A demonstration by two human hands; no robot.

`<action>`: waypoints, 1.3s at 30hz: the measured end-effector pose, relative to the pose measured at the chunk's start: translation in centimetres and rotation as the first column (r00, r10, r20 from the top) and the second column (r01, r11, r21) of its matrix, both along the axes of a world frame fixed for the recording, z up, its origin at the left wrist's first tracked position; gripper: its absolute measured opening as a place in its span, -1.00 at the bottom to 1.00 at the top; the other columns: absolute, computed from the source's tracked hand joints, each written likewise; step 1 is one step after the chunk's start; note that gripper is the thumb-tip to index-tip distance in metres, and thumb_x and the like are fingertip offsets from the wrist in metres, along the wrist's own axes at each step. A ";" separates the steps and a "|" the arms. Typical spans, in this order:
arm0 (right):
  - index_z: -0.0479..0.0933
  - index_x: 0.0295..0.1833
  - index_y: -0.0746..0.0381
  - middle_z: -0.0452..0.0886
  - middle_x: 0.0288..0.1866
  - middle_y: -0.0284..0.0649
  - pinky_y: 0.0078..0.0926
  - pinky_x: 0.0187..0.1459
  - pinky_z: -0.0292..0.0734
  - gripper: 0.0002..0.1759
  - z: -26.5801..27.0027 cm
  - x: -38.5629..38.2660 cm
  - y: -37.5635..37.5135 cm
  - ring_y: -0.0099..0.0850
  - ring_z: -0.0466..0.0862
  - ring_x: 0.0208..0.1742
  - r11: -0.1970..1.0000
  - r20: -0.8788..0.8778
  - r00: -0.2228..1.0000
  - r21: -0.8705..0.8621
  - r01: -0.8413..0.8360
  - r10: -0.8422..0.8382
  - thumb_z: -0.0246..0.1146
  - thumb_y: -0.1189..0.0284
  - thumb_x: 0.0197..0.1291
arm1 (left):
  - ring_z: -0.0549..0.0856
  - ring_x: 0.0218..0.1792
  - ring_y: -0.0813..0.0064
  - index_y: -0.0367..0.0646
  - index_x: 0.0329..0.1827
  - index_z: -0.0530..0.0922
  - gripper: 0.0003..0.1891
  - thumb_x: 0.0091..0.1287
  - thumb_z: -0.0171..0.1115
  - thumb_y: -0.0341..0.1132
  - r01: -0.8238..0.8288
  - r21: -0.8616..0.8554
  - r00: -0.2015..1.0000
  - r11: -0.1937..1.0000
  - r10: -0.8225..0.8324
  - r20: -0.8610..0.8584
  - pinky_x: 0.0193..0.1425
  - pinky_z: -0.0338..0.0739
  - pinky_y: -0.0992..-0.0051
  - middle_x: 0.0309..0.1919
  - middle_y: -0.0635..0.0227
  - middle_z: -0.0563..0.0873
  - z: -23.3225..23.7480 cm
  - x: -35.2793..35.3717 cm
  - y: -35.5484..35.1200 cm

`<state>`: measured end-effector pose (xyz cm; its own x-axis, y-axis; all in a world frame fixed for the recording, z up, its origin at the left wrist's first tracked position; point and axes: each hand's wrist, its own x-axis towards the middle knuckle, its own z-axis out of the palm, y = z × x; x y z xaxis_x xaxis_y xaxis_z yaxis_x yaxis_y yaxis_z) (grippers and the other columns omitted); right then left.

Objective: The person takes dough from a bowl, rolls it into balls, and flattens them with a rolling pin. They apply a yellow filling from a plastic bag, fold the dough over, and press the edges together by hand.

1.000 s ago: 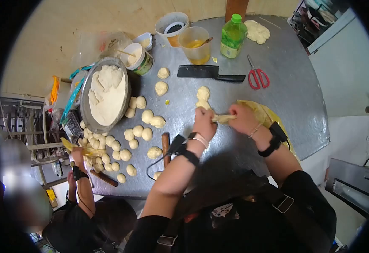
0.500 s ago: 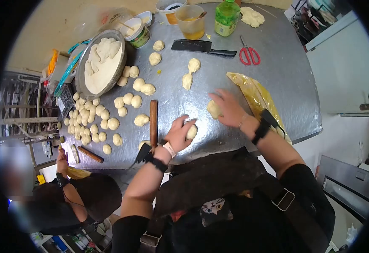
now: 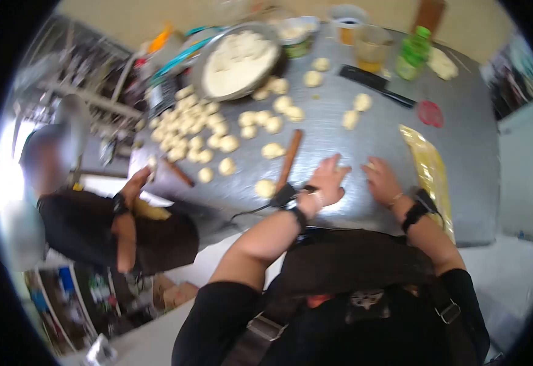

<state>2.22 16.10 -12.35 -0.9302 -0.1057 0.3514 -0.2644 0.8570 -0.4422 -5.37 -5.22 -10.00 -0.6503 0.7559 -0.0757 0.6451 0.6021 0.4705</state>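
Note:
My left hand (image 3: 329,179) is low over the metal table (image 3: 461,183), fingers spread, palm down. My right hand (image 3: 382,183) is beside it on the right, its fingers apart and slightly bent. Small pale bits, perhaps dough, show at the fingertips of both hands; what lies under the palms is hidden. Left of my left hand are a wooden rolling pin (image 3: 289,160) and a dough ball (image 3: 265,188). A yellow plastic bag (image 3: 428,174) lies right of my right hand. Two joined dough pieces (image 3: 356,111) sit farther back.
Many dough balls (image 3: 184,125) and a flour bowl (image 3: 242,61) are at the left. Behind are a black cleaver (image 3: 364,78), red-handled scissors (image 3: 430,114), an oil tub (image 3: 371,49) and a green bottle (image 3: 413,53). Another person's hand (image 3: 136,185) is at the table's left end.
The view has swung left, so the table things appear farther right. My hands are nearer each other, and the dough balls that showed at them are now mostly hidden.

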 end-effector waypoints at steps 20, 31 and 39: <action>0.02 0.55 0.23 -0.12 0.62 0.01 0.22 0.44 -0.10 -0.07 2.9 -0.8 -2.4 0.02 -0.10 0.61 0.985 0.417 0.895 0.127 0.114 -0.157 0.25 0.15 0.15 | 0.17 0.49 -0.04 -0.13 0.42 0.30 -0.33 0.29 0.16 -0.02 0.039 -0.086 0.988 0.996 -0.051 -0.143 0.49 0.11 0.00 0.44 -0.01 0.26 -3.1 -1.2 1.1; 0.44 0.24 0.24 0.37 0.33 -0.07 -0.08 0.34 0.21 -0.39 11.5 5.0 2.9 -0.01 0.33 0.37 0.936 0.020 0.941 -0.089 0.340 -0.339 0.32 0.47 -0.02 | 0.46 0.18 0.05 -0.19 -0.14 0.54 -0.60 0.24 0.29 -0.01 -0.577 -0.184 0.785 0.796 0.477 -0.395 0.34 0.18 -0.15 0.11 0.10 0.52 1.5 1.5 -12.5; 0.46 0.24 0.11 0.38 0.31 -0.17 0.02 0.35 0.11 -0.36 12.0 3.1 1.8 -0.08 0.32 0.38 0.951 0.100 0.950 -0.057 0.303 -0.296 0.38 0.37 -0.05 | 0.46 0.15 0.00 -0.28 0.02 0.48 -0.56 0.21 0.31 -0.16 -0.496 -0.077 0.852 0.865 0.468 -0.233 0.28 0.29 0.05 0.03 0.11 0.56 3.4 -1.7 -10.7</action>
<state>5.33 17.92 -0.35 -0.9430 0.2048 0.2623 0.0428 0.8563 -0.5146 -7.12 -15.91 -6.64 -0.9416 0.3360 0.0203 0.3295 0.9078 0.2595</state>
